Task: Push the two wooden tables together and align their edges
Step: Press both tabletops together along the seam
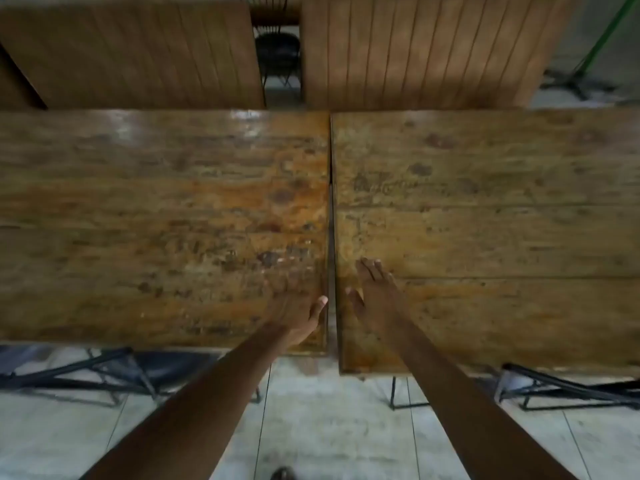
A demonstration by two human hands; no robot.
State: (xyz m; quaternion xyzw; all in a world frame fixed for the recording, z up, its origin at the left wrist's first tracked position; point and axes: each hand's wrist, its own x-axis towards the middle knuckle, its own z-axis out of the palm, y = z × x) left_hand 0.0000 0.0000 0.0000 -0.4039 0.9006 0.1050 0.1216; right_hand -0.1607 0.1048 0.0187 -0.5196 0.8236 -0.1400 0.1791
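Note:
Two worn brown wooden tables stand side by side, the left table (156, 220) and the right table (485, 220). Only a thin dark seam runs between them at the middle of the view. Their far edges line up closely, while the right table's near edge sits a little closer to me than the left one's. My left hand (294, 313) lies flat and blurred on the left table's near right corner. My right hand (375, 296) rests flat, fingers spread, on the right table just beside the seam. Neither hand holds anything.
Two more wooden tables (138, 53) (415, 50) stand behind, with a gap and a black chair (277, 53) between them. Black metal chairs (104, 372) (568, 386) sit under the near edges. A green pole on a stand (599, 46) is at the back right. The floor is pale tile.

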